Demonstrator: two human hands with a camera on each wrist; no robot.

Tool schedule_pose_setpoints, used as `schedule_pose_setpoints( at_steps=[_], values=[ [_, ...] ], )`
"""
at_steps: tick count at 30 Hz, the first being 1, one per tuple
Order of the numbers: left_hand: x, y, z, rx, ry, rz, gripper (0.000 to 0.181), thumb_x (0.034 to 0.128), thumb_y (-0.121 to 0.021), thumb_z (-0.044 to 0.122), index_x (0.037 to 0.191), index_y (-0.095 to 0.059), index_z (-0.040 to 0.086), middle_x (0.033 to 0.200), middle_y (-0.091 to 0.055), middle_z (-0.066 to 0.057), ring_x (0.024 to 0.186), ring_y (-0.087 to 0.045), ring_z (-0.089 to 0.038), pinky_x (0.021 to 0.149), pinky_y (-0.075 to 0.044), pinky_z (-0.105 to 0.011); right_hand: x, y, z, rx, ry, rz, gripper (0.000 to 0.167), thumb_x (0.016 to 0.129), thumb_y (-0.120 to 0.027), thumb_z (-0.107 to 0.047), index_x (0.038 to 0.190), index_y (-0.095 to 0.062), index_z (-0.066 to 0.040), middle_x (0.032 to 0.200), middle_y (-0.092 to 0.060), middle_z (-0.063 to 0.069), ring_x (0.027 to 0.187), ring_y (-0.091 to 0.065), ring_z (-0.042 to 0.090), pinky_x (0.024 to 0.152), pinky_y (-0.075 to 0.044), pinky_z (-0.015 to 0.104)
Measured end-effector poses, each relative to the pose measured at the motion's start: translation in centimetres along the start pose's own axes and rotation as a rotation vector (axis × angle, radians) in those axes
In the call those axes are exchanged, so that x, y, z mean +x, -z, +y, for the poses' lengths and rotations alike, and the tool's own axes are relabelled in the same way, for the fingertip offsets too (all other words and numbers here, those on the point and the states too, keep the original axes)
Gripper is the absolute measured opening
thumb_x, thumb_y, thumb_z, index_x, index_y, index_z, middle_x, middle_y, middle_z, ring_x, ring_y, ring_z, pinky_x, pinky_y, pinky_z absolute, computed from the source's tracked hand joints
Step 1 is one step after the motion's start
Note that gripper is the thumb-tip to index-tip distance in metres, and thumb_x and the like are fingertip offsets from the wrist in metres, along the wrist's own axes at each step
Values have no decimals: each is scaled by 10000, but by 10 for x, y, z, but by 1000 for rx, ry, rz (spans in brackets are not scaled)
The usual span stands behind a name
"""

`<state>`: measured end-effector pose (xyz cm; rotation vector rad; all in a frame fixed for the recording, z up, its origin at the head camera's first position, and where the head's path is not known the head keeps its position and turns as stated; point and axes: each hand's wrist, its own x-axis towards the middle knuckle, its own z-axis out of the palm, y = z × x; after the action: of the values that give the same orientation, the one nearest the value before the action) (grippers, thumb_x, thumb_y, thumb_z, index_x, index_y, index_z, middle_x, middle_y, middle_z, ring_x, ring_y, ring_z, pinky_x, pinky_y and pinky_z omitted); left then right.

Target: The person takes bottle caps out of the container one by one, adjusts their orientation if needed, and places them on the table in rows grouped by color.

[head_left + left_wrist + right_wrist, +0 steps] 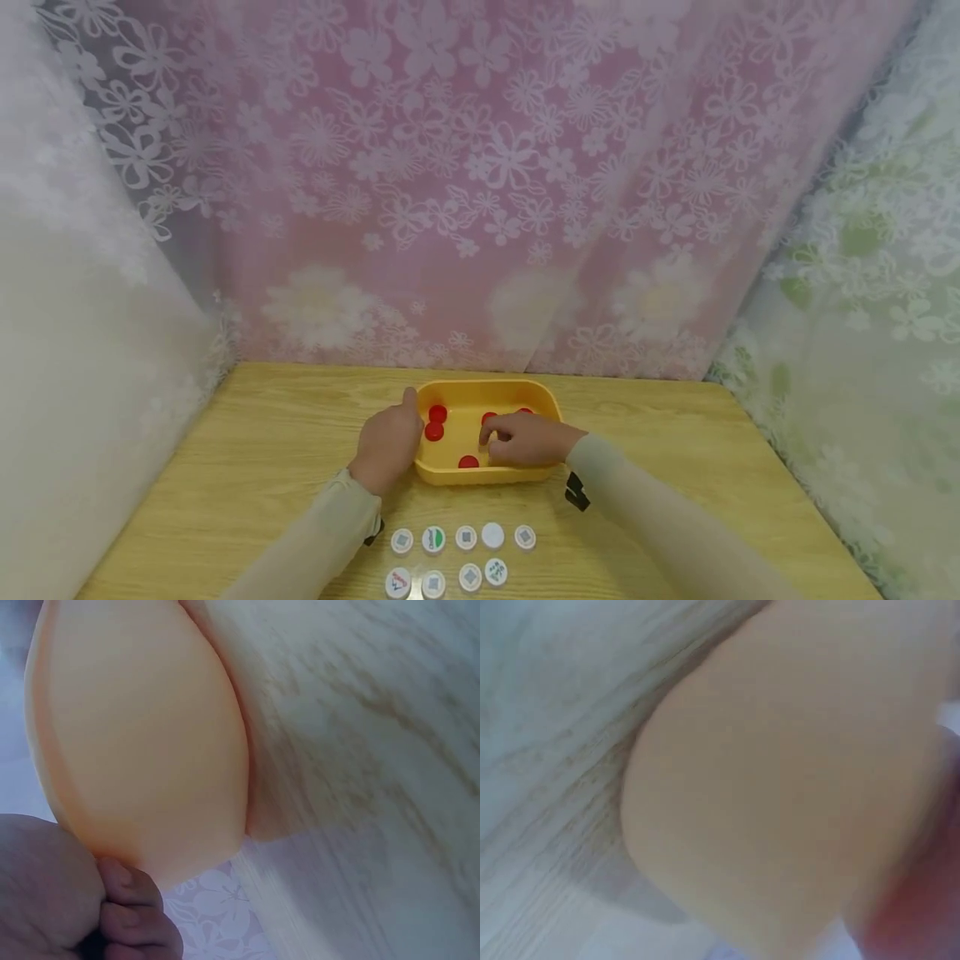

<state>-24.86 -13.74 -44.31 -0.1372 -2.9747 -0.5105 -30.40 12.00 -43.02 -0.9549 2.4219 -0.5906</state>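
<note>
A yellow plastic bin [491, 477] stands on the table with several round red bottle caps [434, 431] lying apart inside it. At its left end my left hand [386, 446] grips the rim, thumb up along the edge; the left wrist view shows its curled fingers [131, 919] against the bin wall. My right hand [528, 439] reaches over the right side into the bin, fingers bent downward near a red cap [489, 418]. No cap shows between its fingertips. Another red cap [468, 462] lies by the near wall. The right wrist view is blurred.
In front of the bin, several white round caps [466, 537] lie in two rows, some with printed tops, one with a green mark [433, 540]. The wooden table [300, 433] ends at a pink floral curtain [465, 208]; pale cloth hangs at both sides.
</note>
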Motion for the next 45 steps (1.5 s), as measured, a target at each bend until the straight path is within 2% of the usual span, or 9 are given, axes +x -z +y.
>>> schedule_pose_setpoints(
  at_steps=[3, 5, 11, 15, 21, 28, 36, 41, 45],
  values=[
    [2, 0, 2, -10, -3, -20, 386, 1026, -557, 130, 1339, -464, -77, 627, -497, -35, 514, -475, -196, 477, -424, -309, -33, 5, -9, 43, 57, 126, 251, 1050, -501, -250, 1109, -739, -198, 1030, -717, -63, 719, -545, 96, 737, -495, 301],
    [3, 0, 2, -8, -13, -14, 387, 1028, -547, 131, 1340, -461, -81, 631, -500, -38, 517, -477, -200, 478, -425, -317, -60, 4, -14, 68, 102, 175, 205, 1053, -554, -228, 1121, -737, -166, 1041, -725, -49, 772, -585, 92, 758, -526, 308],
    [6, 4, -2, -6, -7, -11, 373, 1034, -546, 147, 1318, -456, -77, 634, -517, -45, 526, -499, -213, 484, -441, -337, -132, -28, -16, 3, 203, 186, 290, 1008, -692, -296, 1270, -689, -172, 1185, -706, -82, 992, -628, 17, 839, -562, 272],
    [6, 7, -3, -11, 19, -34, 389, 1042, -540, 153, 1343, -446, -74, 633, -527, -46, 527, -511, -214, 484, -439, -331, -154, -56, -14, -119, 255, 208, 228, 980, -719, -371, 1163, -739, -236, 1102, -636, -158, 955, -584, -16, 803, -552, 225],
    [3, 8, -6, -43, 36, -50, 339, 1031, -524, 131, 1299, -456, -64, 645, -535, -57, 534, -514, -230, 488, -433, -340, -155, -80, -15, -178, 171, 199, 195, 999, -694, -373, 1142, -738, -248, 1056, -590, -201, 917, -526, -52, 794, -533, 222],
    [3, 1, -6, -48, 41, -64, 251, 1042, -526, 132, 1221, -451, -27, 629, -532, -54, 506, -490, -218, 460, -395, -316, -142, -88, -21, -235, 70, 205, 173, 951, -749, -367, 1072, -716, -248, 1002, -633, -202, 883, -536, -50, 805, -539, 256],
    [-2, 0, 0, -24, 2, -9, 245, 1031, -555, 112, 1191, -469, -53, 591, -492, -53, 472, -459, -199, 424, -371, -300, -138, -97, -24, -285, 142, 246, 80, 945, -757, -274, 952, -679, -255, 900, -577, -218, 789, -498, -69, 704, -496, 180],
    [-1, 3, 0, -38, 6, 1, 249, 1030, -534, 112, 1202, -469, -56, 590, -490, -54, 472, -457, -204, 431, -367, -306, -135, -78, -28, -281, 128, 274, 67, 953, -734, -257, 916, -681, -275, 853, -564, -224, 726, -489, -61, 653, -479, 173],
    [-2, 1, -1, -53, 20, -27, 360, 1036, -528, 122, 1323, -454, -81, 595, -500, -46, 477, -461, -200, 442, -378, -304, -122, -47, -29, -285, 115, 426, 74, 952, -724, -204, 934, -670, -250, 876, -589, -177, 777, -565, 9, 702, -532, 230]
  ],
)
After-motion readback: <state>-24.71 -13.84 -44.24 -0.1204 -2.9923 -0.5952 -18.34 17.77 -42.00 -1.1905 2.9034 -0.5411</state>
